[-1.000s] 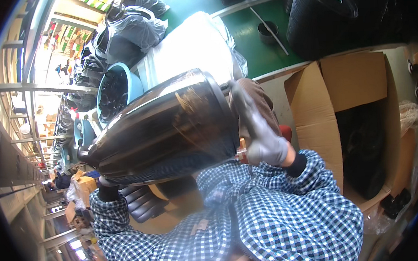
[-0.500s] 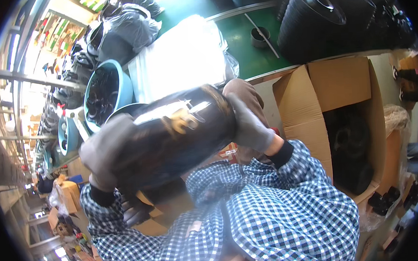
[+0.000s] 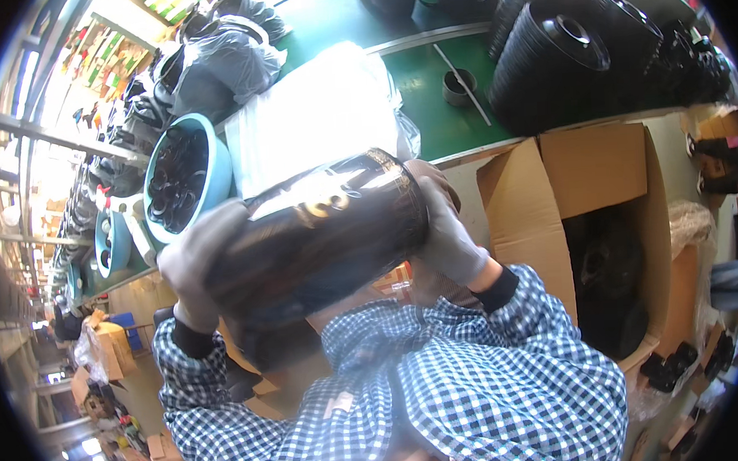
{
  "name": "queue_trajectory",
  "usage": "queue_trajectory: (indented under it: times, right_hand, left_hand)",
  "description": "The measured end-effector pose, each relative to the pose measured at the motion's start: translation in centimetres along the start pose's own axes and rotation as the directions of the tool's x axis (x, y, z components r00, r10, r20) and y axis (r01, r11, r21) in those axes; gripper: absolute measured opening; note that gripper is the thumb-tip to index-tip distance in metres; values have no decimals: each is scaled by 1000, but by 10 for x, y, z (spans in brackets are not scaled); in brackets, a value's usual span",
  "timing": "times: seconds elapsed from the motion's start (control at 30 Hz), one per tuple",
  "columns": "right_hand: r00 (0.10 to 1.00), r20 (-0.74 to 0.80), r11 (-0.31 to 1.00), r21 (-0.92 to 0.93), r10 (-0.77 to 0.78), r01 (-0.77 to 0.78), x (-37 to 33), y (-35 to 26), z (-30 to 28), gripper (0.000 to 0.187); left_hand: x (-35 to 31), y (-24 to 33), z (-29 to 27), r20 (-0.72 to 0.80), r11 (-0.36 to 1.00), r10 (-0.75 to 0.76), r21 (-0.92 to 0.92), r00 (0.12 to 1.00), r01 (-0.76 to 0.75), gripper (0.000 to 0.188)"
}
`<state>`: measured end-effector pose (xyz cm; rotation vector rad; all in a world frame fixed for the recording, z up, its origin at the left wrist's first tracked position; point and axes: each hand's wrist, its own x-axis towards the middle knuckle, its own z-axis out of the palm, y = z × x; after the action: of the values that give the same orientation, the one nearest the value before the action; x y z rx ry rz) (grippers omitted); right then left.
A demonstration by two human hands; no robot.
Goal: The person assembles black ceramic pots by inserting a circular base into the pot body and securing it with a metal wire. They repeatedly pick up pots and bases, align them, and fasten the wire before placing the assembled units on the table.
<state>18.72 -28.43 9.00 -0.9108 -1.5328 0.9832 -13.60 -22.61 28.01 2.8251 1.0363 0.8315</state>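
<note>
A glossy black cylindrical container (image 3: 327,241) with gold markings and a gold-patterned band near its right end lies sideways in front of my chest. My left hand (image 3: 200,266), in a grey glove, grips its left end. On the right end presses my right hand (image 3: 449,234), gloved in the same grey. The container is held off the table and tilted, right end a little higher in the picture. Its underside, both end faces and some of my fingertips are hidden.
Ahead is a green table (image 3: 427,66) with a pile of white plastic sheets (image 3: 311,116), a blue basin (image 3: 223,167) of black parts, a small cup with a rod (image 3: 459,88) and stacked black lids (image 3: 545,68). An open cardboard box (image 3: 520,213) holding dark items stands right.
The container has shifted slightly and blurs less, and its gold-patterned right end shows more clearly. Both hands keep their hold. The view has moved a little.
</note>
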Motion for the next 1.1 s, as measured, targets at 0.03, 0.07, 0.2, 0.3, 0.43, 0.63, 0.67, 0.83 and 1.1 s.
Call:
queue_trajectory:
  times: [0.03,0.07,0.2,0.3,0.43,0.63,0.67,0.83,1.1]
  right_hand:
    - [999,47,1000,-7,-21,22,-2,-7,-2,67]
    - [996,77,999,-19,-40,41,-4,-14,-3,74]
    - [988,-42,988,34,-148,149,-13,-36,-1,85]
    - [995,-97,958,286,10,18,-17,-25,1,81]
    - [977,-142,963,-240,-159,122,-19,22,-2,82]
    - [985,-46,906,-386,168,-172,-5,55,-3,84]
    - [972,-16,968,-91,236,-236,-2,51,-5,80]
    - [984,-19,812,-567,-178,136,7,36,-21,77]
    - [967,-26,750,-637,-252,178,-10,86,-23,55]
  left_hand:
    - [-3,-2,3,-6,976,-199,-95,980,198,38]
    - [-4,-10,5,36,899,-260,-357,965,255,48]
    - [-26,-24,31,225,547,-558,-625,799,557,57]
    - [-30,-21,35,226,532,-609,-595,760,602,64]
    - [-5,-8,17,82,738,-511,-468,856,486,74]
    - [47,32,10,62,940,-339,-28,939,341,62]
    - [50,46,9,170,834,-427,-307,888,459,75]
    - [63,86,34,33,831,-85,-549,996,89,140]
    - [35,95,49,-39,898,-117,-431,992,89,135]
